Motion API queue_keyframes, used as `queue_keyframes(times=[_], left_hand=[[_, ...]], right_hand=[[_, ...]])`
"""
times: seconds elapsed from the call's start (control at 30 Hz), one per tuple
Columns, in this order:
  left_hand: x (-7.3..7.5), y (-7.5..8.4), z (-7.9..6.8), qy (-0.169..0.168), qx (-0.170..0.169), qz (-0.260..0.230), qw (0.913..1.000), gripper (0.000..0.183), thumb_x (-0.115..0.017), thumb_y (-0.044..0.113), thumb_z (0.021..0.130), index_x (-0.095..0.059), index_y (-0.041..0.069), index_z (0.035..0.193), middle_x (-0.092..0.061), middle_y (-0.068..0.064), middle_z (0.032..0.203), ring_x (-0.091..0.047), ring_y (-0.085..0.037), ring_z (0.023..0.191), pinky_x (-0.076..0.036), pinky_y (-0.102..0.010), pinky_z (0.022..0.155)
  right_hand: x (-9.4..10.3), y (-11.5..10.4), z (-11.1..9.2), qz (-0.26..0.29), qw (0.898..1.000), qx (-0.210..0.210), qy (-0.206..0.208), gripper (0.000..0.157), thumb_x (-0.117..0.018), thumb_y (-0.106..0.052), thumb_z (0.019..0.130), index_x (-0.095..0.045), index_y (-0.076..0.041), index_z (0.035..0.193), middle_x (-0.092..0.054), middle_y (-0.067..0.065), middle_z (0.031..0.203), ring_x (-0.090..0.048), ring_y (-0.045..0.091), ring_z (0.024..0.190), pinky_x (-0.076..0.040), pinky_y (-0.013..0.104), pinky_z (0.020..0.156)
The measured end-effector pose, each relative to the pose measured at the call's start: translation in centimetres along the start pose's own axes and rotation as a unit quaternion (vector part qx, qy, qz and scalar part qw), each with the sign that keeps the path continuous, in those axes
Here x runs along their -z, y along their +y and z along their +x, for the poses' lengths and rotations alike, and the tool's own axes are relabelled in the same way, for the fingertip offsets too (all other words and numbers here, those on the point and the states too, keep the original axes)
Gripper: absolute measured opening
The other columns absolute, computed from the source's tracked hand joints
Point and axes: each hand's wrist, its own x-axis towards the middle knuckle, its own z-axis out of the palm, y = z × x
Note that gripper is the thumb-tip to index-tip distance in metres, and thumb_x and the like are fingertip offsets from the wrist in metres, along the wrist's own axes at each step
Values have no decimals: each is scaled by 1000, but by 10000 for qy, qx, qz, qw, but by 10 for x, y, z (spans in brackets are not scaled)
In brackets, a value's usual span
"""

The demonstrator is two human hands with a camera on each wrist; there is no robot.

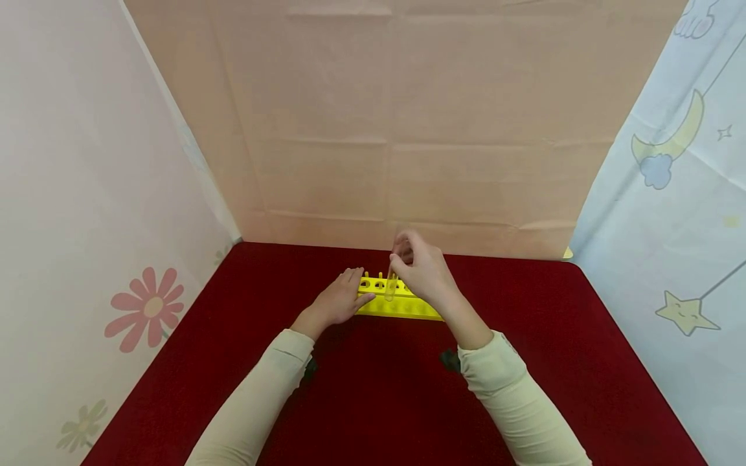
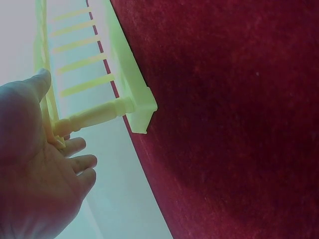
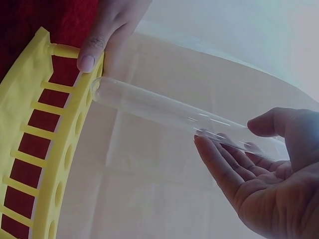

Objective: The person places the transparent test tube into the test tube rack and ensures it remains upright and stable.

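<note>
A yellow test tube rack (image 1: 402, 309) stands on the table, its top plate pierced by a row of holes. My left hand (image 1: 340, 299) holds the rack's left end, with the thumb on the near side of the top plate and the fingers beyond it. Above the rack, my right hand (image 1: 430, 273) pinches a clear glass test tube (image 3: 164, 110) near its upper end, between thumb and fingers. The tube's rounded bottom is right by a hole near the left thumb in the right wrist view. No tube shows in the rack's visible holes.
A dark red cloth (image 1: 373, 401) covers the table. A tan sheet (image 1: 384, 129) hangs behind it, and pale printed sheets stand at the left (image 1: 76, 194) and right (image 1: 670, 213). Small black objects (image 1: 450, 360) show beside both wrists.
</note>
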Motion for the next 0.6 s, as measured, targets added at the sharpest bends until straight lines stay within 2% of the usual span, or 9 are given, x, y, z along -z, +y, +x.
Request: queue_keyframes(times=[0.6], left_hand=[[-1, 3, 2, 7, -53, 108, 9999, 80, -49, 53, 103, -22, 3, 160, -31, -17, 162, -29, -33, 151, -29, -47, 121]], right_hand=[[-5, -6, 13, 102, 9999, -67, -116, 19, -63, -19, 100, -56, -12, 116, -70, 2, 102, -71, 17, 92, -54, 38, 76]])
